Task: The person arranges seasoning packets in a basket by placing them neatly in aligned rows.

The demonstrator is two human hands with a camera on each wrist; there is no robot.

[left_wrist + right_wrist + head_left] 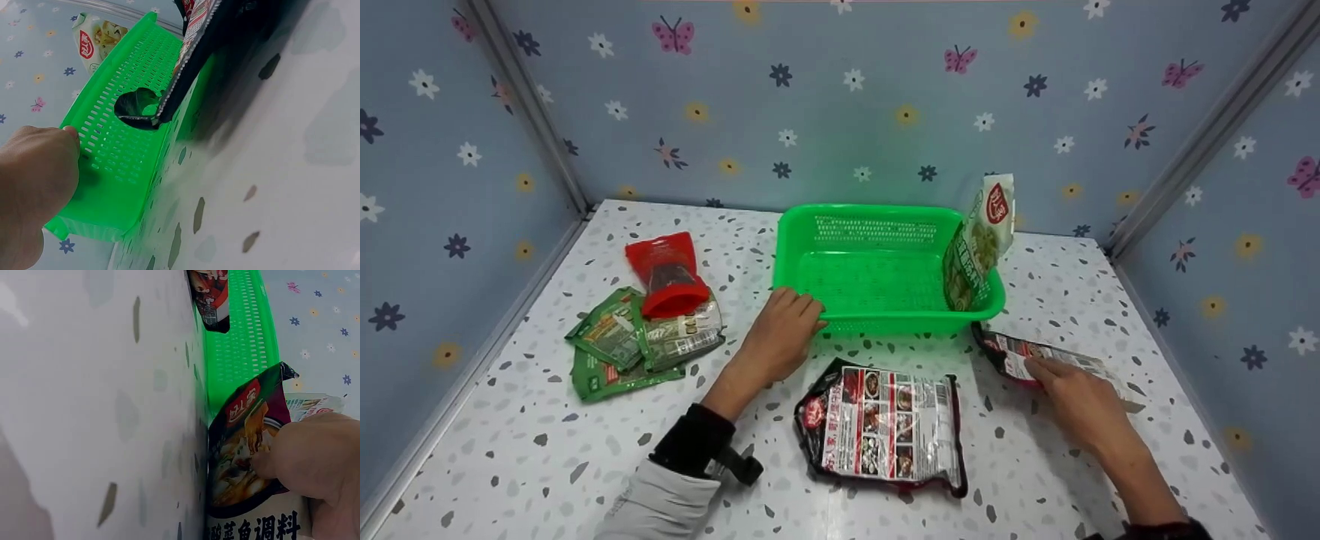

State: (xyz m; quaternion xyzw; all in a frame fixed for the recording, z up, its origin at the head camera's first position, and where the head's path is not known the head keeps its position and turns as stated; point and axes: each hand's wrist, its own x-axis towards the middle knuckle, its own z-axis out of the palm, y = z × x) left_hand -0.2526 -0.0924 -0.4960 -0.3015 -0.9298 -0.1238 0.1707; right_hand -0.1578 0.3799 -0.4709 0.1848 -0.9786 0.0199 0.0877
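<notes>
My left hand [784, 330] grips the front left rim of a green plastic basket [885, 318], fingers curled over its edge. At the right, my right hand [1084, 405] holds a dark-and-white seasoning packet [1011, 352] by its side, thumb pressed on the printed face. In the right wrist view this seasoning packet [242, 461] shows a dish picture and stands on edge near the basket. A green-and-white food packet [981, 244] leans upright inside the basket's right end. Between my hands, a black-edged packet [885, 427] lies with its printed back up.
On the left side of the speckled table [532, 480], several green packets [607, 330] lie in an overlapping pile with a red pouch [664, 262] on top. A flowered wall [825, 97] stands behind the basket, with side walls at left and right.
</notes>
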